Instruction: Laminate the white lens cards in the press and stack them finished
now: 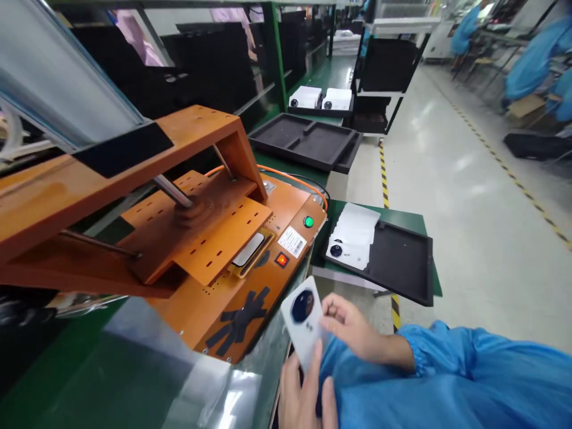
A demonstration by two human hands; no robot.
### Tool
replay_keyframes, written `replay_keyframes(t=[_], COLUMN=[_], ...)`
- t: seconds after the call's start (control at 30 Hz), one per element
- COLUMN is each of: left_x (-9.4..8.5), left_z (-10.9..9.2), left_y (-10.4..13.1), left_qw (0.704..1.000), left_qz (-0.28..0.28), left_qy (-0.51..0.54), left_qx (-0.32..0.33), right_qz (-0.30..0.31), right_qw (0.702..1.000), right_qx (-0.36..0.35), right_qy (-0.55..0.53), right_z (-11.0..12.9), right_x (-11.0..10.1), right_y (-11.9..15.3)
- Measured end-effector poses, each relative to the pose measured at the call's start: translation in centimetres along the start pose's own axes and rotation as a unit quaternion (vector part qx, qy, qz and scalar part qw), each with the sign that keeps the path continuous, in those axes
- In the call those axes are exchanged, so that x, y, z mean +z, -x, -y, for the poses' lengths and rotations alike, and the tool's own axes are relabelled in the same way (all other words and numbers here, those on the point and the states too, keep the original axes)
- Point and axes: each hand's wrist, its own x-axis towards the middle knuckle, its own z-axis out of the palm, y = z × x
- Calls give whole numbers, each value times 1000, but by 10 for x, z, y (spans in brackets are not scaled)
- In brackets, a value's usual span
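A white phone back cover (295, 325) with a round dark camera area is tilted between my hands, in front of the orange press. My right hand (351, 328) pinches its right edge between thumb and fingers. At the lower end of the cover, my left hand (304, 390) grips it, with a finger lying over the white face. The orange press (214, 238) stands to the left, its upper plate above a small fixture (257, 262) with a pale flat piece in it. On its front panel are a green button (308, 221) and a lit red switch (282, 260).
A black tray (402, 256) with a stack of white covers (355, 229) rests on a green surface to the right. Farther back are more black trays (308, 137) and a rack (386, 71). Blue-sleeved people (536, 56) are at the far right.
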Motion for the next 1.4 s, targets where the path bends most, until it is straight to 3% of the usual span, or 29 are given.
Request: replay_keyframes(t=[0.07, 0.13, 0.2, 0.3, 0.37, 0.5, 0.6, 0.7, 0.87, 0.97, 1.03, 1.1, 1.17, 1.23, 1.3, 1.4], left_x=[4, 3, -1, -6, -6, -5, -13, -33, -72, -86, -88, -86, -81, -80, -85, -104], left_z=[-7, -11, -11, -5, -1, 0, -4, -8, 7, 20, 22, 16, 6, -4, -8, 3], left_y=[-11, -15, -13, -5, 1, 8, 9, 14, 38, 57, 69, 80, 91, 99, 104, 103], left_qw=[999, 998, 998, 998, 997, 994, 995, 998, 983, 942, 912, 896, 894, 898, 907, 904], left_qz=[27, 43, 44, 30, 24, 33, 39, 18, -88, -106, -77, -54, -47, -41, -41, -114], left_qy=[30, 42, 43, 51, 67, 100, 93, 59, -69, -223, -298, -331, -334, -326, -306, -270], left_qx=[9, -1, -13, 1, 14, 8, 7, -12, -144, -229, -271, -292, -297, -294, -286, -310], right_qz=[-54, -134, -258, -298, -290, -261, -244, -229, -204, -179, -190, -212, -191, -98, 34, 242], right_qw=[998, 981, 909, 861, 851, 828, 814, 804, 795, 779, 742, 702, 694, 715, 730, 707], right_qx=[22, -16, -95, -109, -98, -79, -65, -45, -26, -36, -70, -125, -180, -256, -364, -499], right_qy=[30, 143, 313, 396, 427, 489, 524, 546, 570, 600, 639, 669, 670, 644, 577, 439], right_z=[-8, -10, -11, -23, -39, -72, -84, -85, -84, -82, -79, -75, -74, -74, -71, -55], right_x=[-29, -72, -121, -181, -205, -221, -225, -230, -240, -239, -233, -220, -199, -166, -122, -39], right_y=[-12, -33, -57, -85, -94, -103, -109, -113, -126, -129, -128, -126, -122, -114, -100, -76])
